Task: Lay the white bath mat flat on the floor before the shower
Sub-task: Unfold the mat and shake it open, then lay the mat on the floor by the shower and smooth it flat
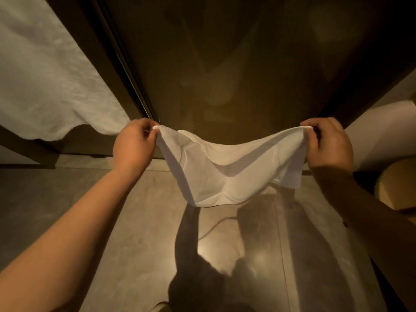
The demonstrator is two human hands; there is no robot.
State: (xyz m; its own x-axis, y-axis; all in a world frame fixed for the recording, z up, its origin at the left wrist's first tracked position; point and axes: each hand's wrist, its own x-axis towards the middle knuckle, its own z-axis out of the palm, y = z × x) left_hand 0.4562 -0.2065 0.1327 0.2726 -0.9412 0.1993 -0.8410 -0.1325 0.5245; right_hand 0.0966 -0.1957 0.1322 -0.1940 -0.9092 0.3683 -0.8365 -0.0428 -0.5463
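The white bath mat [225, 170] hangs in the air, sagging in the middle and folded on itself, above the grey tiled floor [135, 221]. My left hand [132, 147] pinches its top left corner. My right hand [328, 143] pinches its top right corner. Both hands are held apart at the same height, right in front of the dark glass shower door [236, 64]. The mat's lower edge hangs above the floor near the door's threshold.
A white towel [45, 75] hangs at the left beside the door frame. A white toilet [387, 136] and a round tan bin or stool [398, 185] stand at the right. My shadow falls on the glossy floor below the mat.
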